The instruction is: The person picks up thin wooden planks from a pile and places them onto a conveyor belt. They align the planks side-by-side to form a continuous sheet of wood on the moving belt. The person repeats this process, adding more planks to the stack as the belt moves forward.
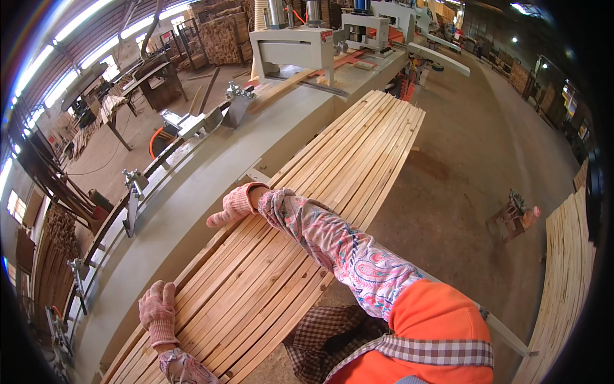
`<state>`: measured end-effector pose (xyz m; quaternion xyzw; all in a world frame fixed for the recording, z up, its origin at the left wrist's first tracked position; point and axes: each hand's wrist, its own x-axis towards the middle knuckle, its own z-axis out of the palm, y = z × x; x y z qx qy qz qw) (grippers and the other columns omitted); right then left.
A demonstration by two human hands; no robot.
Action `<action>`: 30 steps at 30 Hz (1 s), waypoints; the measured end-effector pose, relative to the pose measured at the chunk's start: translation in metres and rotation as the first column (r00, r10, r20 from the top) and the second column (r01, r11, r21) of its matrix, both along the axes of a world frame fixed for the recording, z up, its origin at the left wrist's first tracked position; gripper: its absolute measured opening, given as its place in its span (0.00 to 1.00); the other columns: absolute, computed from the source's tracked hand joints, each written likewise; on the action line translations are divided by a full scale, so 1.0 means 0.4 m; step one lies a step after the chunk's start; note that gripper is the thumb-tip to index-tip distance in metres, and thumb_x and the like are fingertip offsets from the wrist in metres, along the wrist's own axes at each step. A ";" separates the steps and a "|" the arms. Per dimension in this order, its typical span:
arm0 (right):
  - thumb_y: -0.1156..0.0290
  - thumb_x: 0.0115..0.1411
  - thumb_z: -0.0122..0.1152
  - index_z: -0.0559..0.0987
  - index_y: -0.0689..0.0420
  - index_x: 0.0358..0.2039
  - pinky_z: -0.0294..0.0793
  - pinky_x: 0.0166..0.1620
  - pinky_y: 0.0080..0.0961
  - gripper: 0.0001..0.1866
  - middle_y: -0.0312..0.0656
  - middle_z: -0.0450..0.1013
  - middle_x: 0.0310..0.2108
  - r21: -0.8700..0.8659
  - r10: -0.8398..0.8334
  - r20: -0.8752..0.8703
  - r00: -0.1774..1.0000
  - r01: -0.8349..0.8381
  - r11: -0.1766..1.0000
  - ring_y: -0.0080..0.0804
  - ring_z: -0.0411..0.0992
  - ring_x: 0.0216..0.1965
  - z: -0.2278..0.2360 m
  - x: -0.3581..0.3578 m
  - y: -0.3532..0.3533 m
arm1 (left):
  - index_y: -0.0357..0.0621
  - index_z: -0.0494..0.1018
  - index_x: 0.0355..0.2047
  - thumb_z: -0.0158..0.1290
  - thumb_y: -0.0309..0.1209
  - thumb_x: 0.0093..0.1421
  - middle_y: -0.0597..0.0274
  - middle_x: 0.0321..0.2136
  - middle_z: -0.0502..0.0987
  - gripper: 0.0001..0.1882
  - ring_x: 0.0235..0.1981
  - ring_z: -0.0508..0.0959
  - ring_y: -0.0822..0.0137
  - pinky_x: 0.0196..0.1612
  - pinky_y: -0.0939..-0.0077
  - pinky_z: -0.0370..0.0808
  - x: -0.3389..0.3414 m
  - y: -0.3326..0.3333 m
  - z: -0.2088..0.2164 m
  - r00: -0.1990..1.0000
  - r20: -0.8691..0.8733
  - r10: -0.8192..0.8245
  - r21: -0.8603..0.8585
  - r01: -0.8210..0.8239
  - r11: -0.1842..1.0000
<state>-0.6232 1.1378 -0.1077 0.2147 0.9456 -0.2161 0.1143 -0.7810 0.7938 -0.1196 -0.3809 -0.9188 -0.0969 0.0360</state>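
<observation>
A broad row of long pale wooden strips (256, 281) lies side by side in front of me, running from the lower left toward the machine. Pink knit gloves cover both hands. My left hand (158, 312) is closed over the outermost strip at the row's left edge, near its lower end. Farther up the same edge, my right hand (234, 205) is closed on the outer strip, its arm reaching across the row. The undersides of the fingers are hidden on both hands. Beside the strips runs the machine's smooth grey bed (192, 185).
Metal clamp-like stops (133, 189) and a chain line the bed's far side. A grey machine housing (291, 50) stands ahead at the bed's far end. On the right, another stack of wooden strips (566, 275) stands beyond the concrete floor (441, 198).
</observation>
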 end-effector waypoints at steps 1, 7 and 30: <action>0.17 0.56 0.37 0.82 0.65 0.49 0.71 0.60 0.44 0.58 0.59 0.79 0.49 0.006 -0.012 -0.015 1.000 0.012 1.000 0.52 0.76 0.54 -0.004 0.000 -0.002 | 0.49 0.78 0.51 0.45 0.58 0.67 0.53 0.51 0.80 0.29 0.54 0.76 0.50 0.61 0.58 0.67 0.001 -0.001 -0.003 1.000 0.000 0.006 -0.001 -0.006 1.000; 0.16 0.55 0.36 0.81 0.65 0.52 0.68 0.63 0.44 0.59 0.59 0.76 0.53 0.028 -0.046 -0.004 0.999 0.047 0.999 0.53 0.73 0.59 -0.001 0.001 0.012 | 0.49 0.79 0.51 0.47 0.56 0.67 0.52 0.50 0.80 0.27 0.53 0.76 0.48 0.60 0.57 0.69 0.009 -0.004 0.003 1.000 0.010 -0.020 0.040 0.020 0.999; 0.20 0.61 0.32 0.82 0.64 0.50 0.68 0.62 0.44 0.55 0.58 0.78 0.51 0.033 -0.097 -0.022 0.995 0.097 0.995 0.52 0.73 0.59 -0.001 0.016 0.035 | 0.49 0.82 0.41 0.48 0.52 0.68 0.50 0.38 0.83 0.22 0.41 0.82 0.45 0.48 0.55 0.77 0.018 -0.007 0.005 0.992 0.034 -0.124 0.160 0.117 0.980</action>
